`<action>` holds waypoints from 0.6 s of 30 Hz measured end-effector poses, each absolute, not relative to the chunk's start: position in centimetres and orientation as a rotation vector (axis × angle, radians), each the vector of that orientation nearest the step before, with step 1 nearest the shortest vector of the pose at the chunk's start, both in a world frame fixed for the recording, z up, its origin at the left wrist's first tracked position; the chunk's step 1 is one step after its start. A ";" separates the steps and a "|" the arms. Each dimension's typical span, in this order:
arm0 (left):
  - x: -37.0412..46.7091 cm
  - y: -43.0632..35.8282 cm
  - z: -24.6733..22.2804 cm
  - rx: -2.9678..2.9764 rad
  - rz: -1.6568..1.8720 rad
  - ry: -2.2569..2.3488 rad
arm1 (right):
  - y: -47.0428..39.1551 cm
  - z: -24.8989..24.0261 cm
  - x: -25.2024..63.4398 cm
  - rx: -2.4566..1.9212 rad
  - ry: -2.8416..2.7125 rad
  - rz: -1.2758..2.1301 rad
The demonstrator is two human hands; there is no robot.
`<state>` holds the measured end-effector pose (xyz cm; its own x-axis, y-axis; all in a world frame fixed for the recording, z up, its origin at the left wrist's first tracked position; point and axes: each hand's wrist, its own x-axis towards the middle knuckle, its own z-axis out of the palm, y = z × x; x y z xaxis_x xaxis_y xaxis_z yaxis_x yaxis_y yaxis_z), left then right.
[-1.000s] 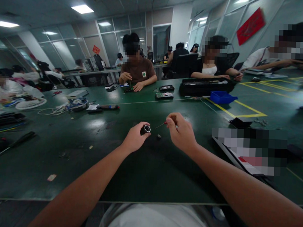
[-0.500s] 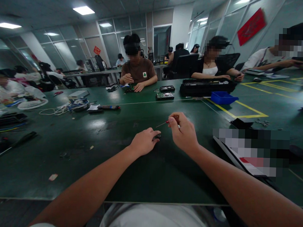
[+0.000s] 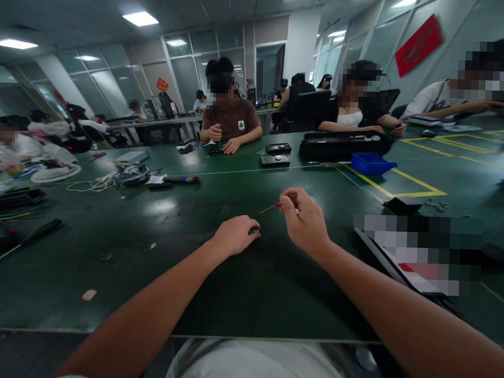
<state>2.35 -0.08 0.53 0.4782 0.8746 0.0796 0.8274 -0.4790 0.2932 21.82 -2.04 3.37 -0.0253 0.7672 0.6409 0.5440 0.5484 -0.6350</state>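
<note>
Near the middle of the green table (image 3: 273, 289), my left hand (image 3: 236, 234) is closed round a small dark part (image 3: 254, 231), whose details are too small to tell. My right hand (image 3: 304, 218) grips a screwdriver (image 3: 278, 205) by its red handle, just to the right of the part and raised above the tabletop. The thin shaft points left and slightly down, its tip apart from the part. Most of the handle is hidden in my fingers.
A blue tray (image 3: 371, 163) and a long black device (image 3: 344, 146) stand at the back right. Two drives (image 3: 275, 160) lie ahead. A papers stack (image 3: 402, 260) is right of my arm; cables (image 3: 128, 175) and a dark tool (image 3: 181, 179) lie left. A person (image 3: 232, 119) works opposite.
My left hand has moved a little left and towards me with the small part, its fingers more curled. My right hand and the screwdriver have barely moved.
</note>
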 end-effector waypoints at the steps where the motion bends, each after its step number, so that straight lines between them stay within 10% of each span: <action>1: 2.1 0.0 0.6 2.482 0.328 1.469 | -2.0 3.4 21.8 -1.109 -1.698 0.255; 18: -10.1 1.3 6.5 1.064 1.390 1.229 | -2.0 3.5 22.0 -1.107 -1.721 0.292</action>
<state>-10.05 1.29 6.50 -0.1570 0.9875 0.0128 -0.1078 -0.0301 0.9937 21.97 -2.00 3.50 -0.0525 0.7824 0.6205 0.5337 0.5472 -0.6448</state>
